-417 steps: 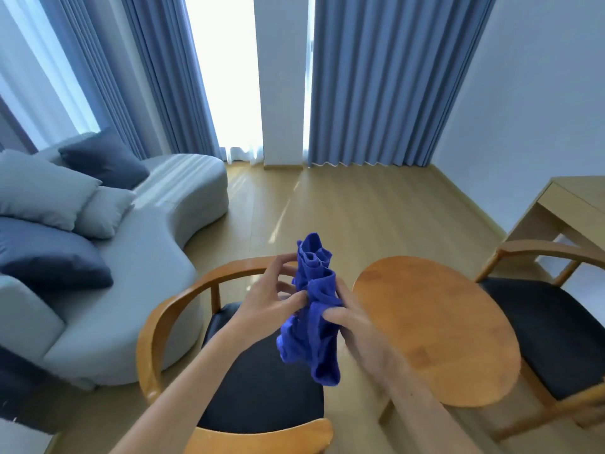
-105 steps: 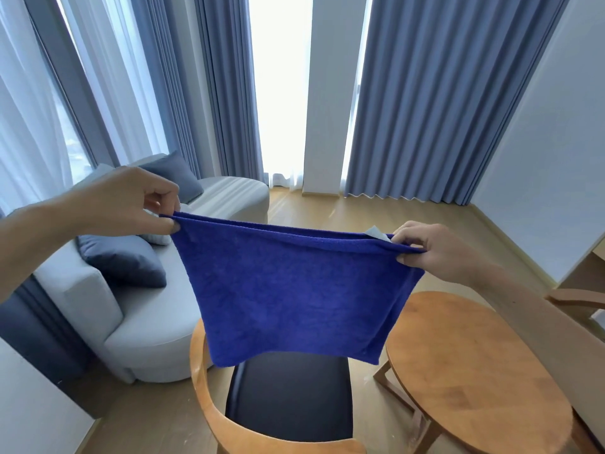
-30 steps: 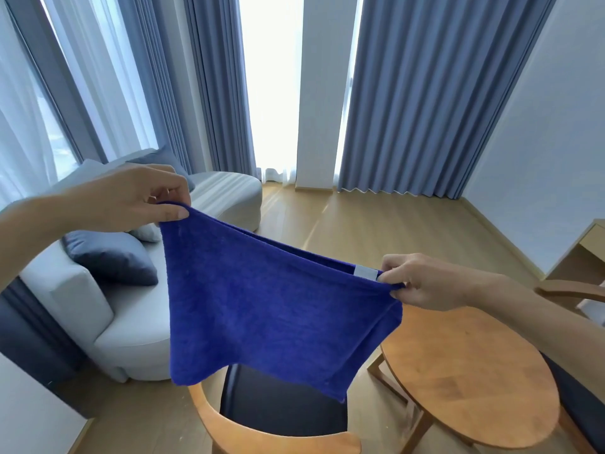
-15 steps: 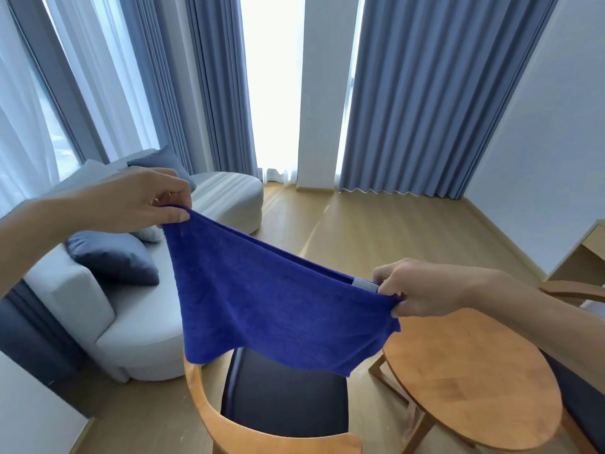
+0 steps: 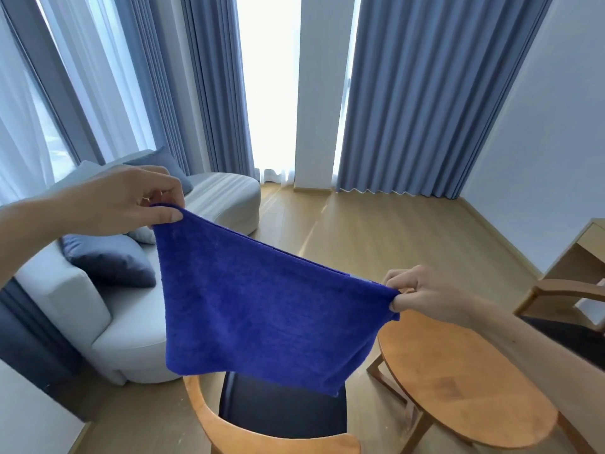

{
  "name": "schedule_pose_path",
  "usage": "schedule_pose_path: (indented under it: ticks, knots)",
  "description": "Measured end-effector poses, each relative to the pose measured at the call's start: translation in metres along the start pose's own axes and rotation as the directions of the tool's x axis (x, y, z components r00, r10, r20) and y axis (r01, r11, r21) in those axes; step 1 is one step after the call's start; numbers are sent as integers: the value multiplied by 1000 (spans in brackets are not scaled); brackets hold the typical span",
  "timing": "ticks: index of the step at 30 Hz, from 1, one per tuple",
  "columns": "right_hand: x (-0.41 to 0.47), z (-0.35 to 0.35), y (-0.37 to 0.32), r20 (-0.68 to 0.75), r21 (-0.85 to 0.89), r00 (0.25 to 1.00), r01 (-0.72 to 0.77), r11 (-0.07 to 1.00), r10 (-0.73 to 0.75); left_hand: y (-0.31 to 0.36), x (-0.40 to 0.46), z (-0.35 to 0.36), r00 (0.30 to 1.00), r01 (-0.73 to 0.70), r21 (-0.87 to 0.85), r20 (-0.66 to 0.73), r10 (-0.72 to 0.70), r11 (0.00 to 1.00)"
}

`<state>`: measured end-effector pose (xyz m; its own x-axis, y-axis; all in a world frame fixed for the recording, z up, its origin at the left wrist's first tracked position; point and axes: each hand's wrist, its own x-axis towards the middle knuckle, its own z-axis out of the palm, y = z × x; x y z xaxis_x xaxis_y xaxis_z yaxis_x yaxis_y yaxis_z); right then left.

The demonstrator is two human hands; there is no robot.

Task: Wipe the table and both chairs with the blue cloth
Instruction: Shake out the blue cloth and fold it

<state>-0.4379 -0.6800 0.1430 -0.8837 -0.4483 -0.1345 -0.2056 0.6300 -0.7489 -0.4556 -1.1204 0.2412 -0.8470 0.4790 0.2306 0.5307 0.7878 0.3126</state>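
Note:
The blue cloth (image 5: pixel 262 309) hangs spread out in the air between my hands, folded double, its top edge sloping down to the right. My left hand (image 5: pixel 131 199) pinches its upper left corner, held high. My right hand (image 5: pixel 425 294) pinches the right corner, lower, just above the round wooden table (image 5: pixel 458 398). Below the cloth stands a wooden chair (image 5: pixel 203 417) with a dark seat, partly hidden by the cloth. A second wooden chair (image 5: pixel 563 286) with a dark seat shows at the right edge behind my right forearm.
A grey curved sofa (image 5: pixel 137 342) with dark and light cushions fills the left. Blue curtains (image 5: pixel 419 93) and a bright window close the far wall. A light wooden desk (image 5: pixel 586 244) stands against the right wall. Wooden floor lies beyond the table.
Since a second ago my right hand has dropped lower and a little right, tilting the cloth's top edge more steeply. My left hand has stayed high. Both keep their pinch.

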Motion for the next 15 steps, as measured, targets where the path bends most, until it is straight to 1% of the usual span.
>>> schedule_pose_path:
  ticks: [2,4,6,8,13,15]
  knots:
    - [-2,5,2,28,-28,999,-18,999,19,2,-1,0,1000,-5,18,-5,5,1000]
    - [-3,8,4,53,-138,998,-15,990,22,3,-2,1,1000,-1,20,1,1,1000]
    - [-2,9,6,27,-277,1000,9,961,-2,4,-2,2,1000,-5,21,4,5,1000]
    - [1,7,7,-13,-371,1000,20,928,-26,6,-1,4,1000,-12,31,-1,12,999]
    - [7,0,12,-72,-457,996,8,889,-46,13,1,3,1000,-11,-15,2,11,1000]
    - [9,-2,14,-120,-444,990,15,896,-76,14,2,1,1000,-6,-24,3,6,1000]
